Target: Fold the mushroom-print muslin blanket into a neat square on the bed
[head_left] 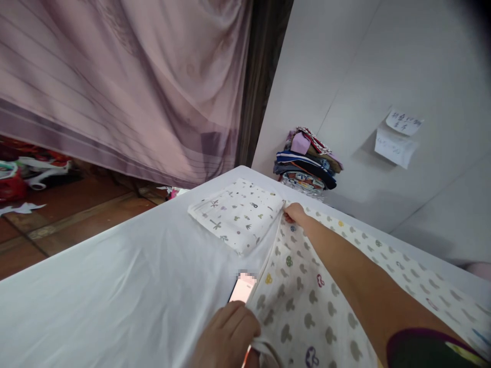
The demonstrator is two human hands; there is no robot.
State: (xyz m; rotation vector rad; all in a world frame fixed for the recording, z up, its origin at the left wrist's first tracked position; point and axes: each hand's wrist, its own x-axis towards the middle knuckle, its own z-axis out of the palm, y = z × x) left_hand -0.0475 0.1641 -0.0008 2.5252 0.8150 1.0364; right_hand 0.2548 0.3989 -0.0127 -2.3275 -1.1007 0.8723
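head view looks down on a mushroom-print cloth (307, 306) lying flat on the white-covered table (115, 286), spread from the near edge away toward the wall and off to the right. its left border runs as one straight line from near to far, and both hands sit on that line. the left hand (226, 335) is closed on the near corner, fingers curled over a bunched bit of fabric. the right hand (294, 212), at the end of a fully stretched arm, pinches the far corner. the left hand is much the closer to the body. just beyond the right hand, touching or nearly touching that far corner, lies a folded cloth (238, 212) with a small plant print, squared up on the table. a phone (241, 289) with a lit screen lies just beside the border, between the two hands, partly tucked under the cloth's edge. further back a stack of folded clothes (307, 166) leans against the wall, paper notes (397, 138) are stuck to the right of it, and a pink curtain (134, 87) hangs on the left.
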